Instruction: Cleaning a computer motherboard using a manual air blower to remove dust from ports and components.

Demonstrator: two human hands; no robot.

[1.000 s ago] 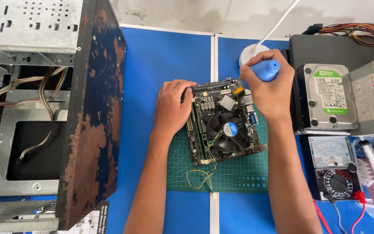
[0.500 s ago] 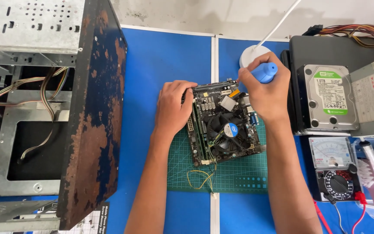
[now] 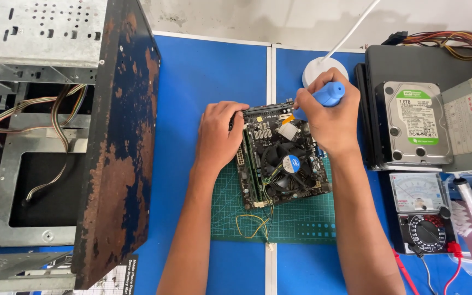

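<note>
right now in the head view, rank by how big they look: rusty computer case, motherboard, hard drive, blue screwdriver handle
1. rusty computer case, by far the largest.
2. motherboard.
3. hard drive, a little smaller than the board, though hands hide part of the board.
4. blue screwdriver handle, held in the right hand.

Screwdriver (image 3: pixel 323 95) tip hidden behind hand

A blue table (image 3: pixel 208 71) carries a rusty computer case (image 3: pixel 55 142) at left, a green cutting mat (image 3: pixel 296 218) at centre, a white lamp base (image 3: pixel 318 68), a black box (image 3: pixel 411 60) and a multimeter (image 3: pixel 422 213) at right.
</note>
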